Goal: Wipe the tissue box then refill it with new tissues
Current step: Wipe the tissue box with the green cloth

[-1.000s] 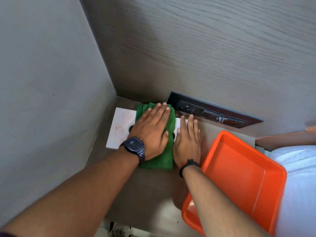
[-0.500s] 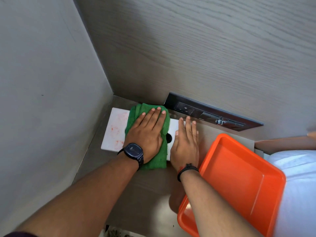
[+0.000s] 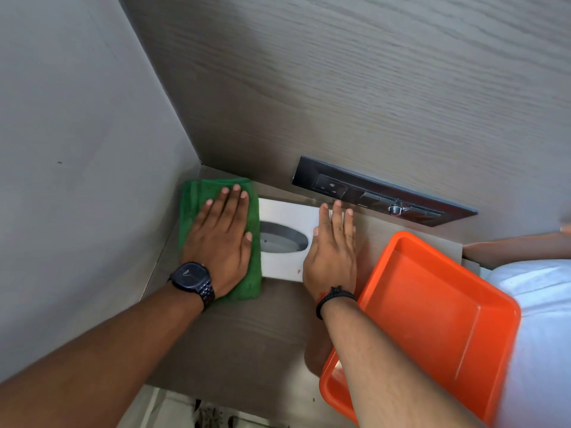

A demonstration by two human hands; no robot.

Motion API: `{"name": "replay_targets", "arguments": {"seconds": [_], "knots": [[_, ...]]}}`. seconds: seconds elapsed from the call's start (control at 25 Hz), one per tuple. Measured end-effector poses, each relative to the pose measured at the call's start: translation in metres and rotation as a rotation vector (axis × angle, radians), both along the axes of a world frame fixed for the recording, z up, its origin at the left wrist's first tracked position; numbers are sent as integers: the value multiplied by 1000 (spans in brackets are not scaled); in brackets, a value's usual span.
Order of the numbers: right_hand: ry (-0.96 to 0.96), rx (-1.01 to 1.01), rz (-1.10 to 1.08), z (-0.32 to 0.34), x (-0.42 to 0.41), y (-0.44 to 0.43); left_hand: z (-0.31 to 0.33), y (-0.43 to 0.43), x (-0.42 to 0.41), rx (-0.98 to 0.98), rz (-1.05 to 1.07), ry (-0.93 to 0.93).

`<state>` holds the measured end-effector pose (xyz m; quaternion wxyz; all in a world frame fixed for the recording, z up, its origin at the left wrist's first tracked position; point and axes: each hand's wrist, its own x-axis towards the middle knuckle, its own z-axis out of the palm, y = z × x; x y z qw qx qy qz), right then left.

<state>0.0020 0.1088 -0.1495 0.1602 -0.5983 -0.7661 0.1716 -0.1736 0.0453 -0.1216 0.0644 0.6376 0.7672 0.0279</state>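
A white tissue box point(image 3: 287, 217) lies flat on the wooden shelf point(image 3: 247, 335) in the corner, its grey oval opening point(image 3: 282, 240) facing up and showing no tissue. My left hand point(image 3: 221, 239), with a dark watch on the wrist, presses flat on a folded green cloth point(image 3: 254, 211) that covers the box's left end. My right hand point(image 3: 332, 251) lies flat on the box's right end, fingers stretched toward the back wall, holding it down. A small red mark shows on the box's near edge.
An orange plastic tray point(image 3: 432, 319) sits at the right, hanging over the shelf's front edge, close to my right forearm. A black socket panel point(image 3: 380, 196) is set in the wood back wall. A grey side wall point(image 3: 77, 180) closes the left.
My left hand has slid the green cloth leftward along the box to its left end, uncovering the oval opening. My right hand has stayed on the right end.
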Motion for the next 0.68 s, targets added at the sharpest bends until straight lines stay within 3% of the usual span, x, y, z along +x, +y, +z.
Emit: {"name": "replay_targets", "arguments": {"seconds": [0.2,0.68], "knots": [[28,-26,27,0,3,0,-1,1,-15,34,-70,-3],[32,-14,63,-2,3,0,-2,-29,-27,36,99,-58]]}}
